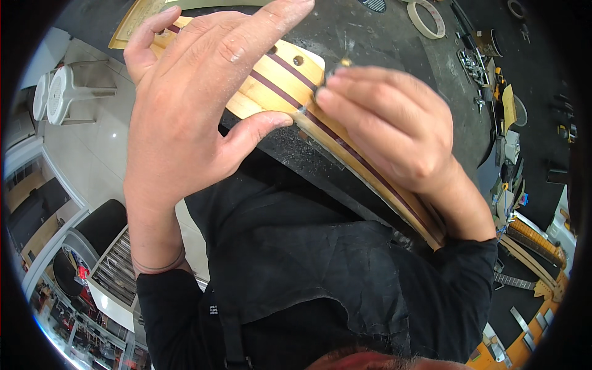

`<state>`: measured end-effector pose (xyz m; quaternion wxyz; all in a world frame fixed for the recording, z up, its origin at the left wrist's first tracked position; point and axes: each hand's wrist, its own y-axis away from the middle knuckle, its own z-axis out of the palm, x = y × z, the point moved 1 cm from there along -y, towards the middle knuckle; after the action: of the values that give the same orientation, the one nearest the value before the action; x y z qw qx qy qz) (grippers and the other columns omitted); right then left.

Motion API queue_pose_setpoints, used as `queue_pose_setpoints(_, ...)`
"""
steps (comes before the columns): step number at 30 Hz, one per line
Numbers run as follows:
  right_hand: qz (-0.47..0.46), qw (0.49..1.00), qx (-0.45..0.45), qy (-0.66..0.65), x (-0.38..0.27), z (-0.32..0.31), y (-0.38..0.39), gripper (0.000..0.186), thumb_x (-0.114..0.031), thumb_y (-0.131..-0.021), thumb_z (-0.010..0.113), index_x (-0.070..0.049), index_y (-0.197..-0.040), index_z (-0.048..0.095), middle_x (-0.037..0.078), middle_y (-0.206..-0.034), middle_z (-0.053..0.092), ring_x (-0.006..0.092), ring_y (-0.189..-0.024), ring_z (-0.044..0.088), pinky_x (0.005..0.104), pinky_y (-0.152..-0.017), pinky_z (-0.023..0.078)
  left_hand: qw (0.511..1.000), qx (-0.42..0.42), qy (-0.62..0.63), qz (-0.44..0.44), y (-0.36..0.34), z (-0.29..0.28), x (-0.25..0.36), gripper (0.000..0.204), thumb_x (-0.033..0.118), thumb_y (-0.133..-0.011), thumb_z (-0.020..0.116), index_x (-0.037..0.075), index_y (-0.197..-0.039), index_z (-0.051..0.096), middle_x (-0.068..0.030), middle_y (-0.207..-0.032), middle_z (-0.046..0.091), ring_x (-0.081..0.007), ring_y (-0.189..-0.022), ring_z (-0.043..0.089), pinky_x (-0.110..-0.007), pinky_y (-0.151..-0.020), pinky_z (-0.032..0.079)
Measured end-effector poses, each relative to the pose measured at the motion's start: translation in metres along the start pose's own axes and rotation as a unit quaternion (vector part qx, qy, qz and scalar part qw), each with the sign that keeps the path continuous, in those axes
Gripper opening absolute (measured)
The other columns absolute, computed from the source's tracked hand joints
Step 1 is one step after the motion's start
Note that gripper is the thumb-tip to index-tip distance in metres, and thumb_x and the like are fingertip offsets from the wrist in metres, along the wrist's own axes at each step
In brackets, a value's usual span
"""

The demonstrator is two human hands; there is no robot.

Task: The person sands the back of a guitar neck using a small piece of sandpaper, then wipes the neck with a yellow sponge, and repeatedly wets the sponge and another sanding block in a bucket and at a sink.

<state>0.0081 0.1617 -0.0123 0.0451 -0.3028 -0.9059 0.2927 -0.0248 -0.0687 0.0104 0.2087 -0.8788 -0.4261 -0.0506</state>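
Note:
A guitar neck (377,166) of pale wood with dark red stripes runs from upper left to lower right. Its headstock (265,92) has round dark holes. Over the headstock spreads my left hand (185,98), fingers stretched out and thumb touching the near edge. My right hand (394,117) is closed in a pinch beside the joint of headstock and neck, slightly blurred. Something small, with a yellowish tip (346,62), shows at its fingertips; its kind cannot be made out.
Pale dust lies on the dark workbench (364,37). A tape roll (427,18) rests at the back right. Tools and metal parts (472,68) line the right side, with another guitar neck (515,282) farther down. White stools (68,95) stand on the floor at left.

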Motion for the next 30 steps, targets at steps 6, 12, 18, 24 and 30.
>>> queue_pose_setpoints(6,-0.002,1.0,-0.004,-0.009,0.003,0.0,-0.003,0.03,-0.008,-0.075,0.087,0.001,-0.103,0.082,0.011,-0.099,0.078,0.029,-0.094,0.08,0.036,-0.082,0.066,0.998,-0.006,0.044,0.055,0.007,-0.002,-0.017,0.088,0.042,-0.08,0.092,0.008,-0.154,0.059,-0.007,-0.137,0.072,-0.0243,-0.127,0.067,-0.053,-0.121,0.023)
queue_pose_setpoints(12,-0.013,1.0,-0.014,-0.011,0.001,-0.004,0.002,0.034,-0.008,-0.074,0.086,0.002,-0.105,0.08,0.013,-0.101,0.077,0.0309,-0.095,0.079,0.038,-0.081,0.066,0.998,-0.006,0.041,0.052,0.005,-0.002,-0.012,0.088,0.041,-0.079,0.093,0.008,-0.154,0.06,-0.0071,-0.137,0.073,-0.0241,-0.127,0.067,-0.054,-0.121,0.023)
queue_pose_setpoints(18,-0.015,1.0,-0.015,-0.015,-0.002,-0.004,0.003,0.034,-0.008,-0.073,0.086,0.002,-0.106,0.081,0.013,-0.103,0.078,0.0314,-0.097,0.08,0.0382,-0.082,0.066,0.997,0.004,0.038,0.059,0.008,0.003,-0.018,0.087,0.04,-0.079,0.092,0.008,-0.153,0.06,-0.0071,-0.136,0.073,-0.0235,-0.126,0.067,-0.053,-0.121,0.023)
queue_pose_setpoints(24,-0.004,1.0,-0.018,-0.002,0.004,-0.001,-0.002,0.032,-0.008,-0.073,0.084,0.002,-0.103,0.082,0.013,-0.105,0.078,0.0312,-0.101,0.079,0.0381,-0.085,0.067,0.995,-0.002,0.059,0.077,0.009,-0.001,-0.027,0.088,0.04,-0.079,0.092,0.008,-0.154,0.06,-0.0068,-0.135,0.073,-0.023,-0.125,0.068,-0.053,-0.121,0.022)
queue_pose_setpoints(30,-0.008,1.0,-0.023,-0.007,-0.002,-0.002,-0.004,0.032,-0.006,-0.072,0.084,0.001,-0.103,0.082,0.012,-0.105,0.078,0.031,-0.101,0.079,0.0378,-0.086,0.067,0.995,0.0,0.075,0.067,0.008,-0.003,-0.022,0.088,0.04,-0.079,0.092,0.008,-0.154,0.06,-0.0061,-0.137,0.073,-0.0218,-0.125,0.068,-0.052,-0.121,0.022)
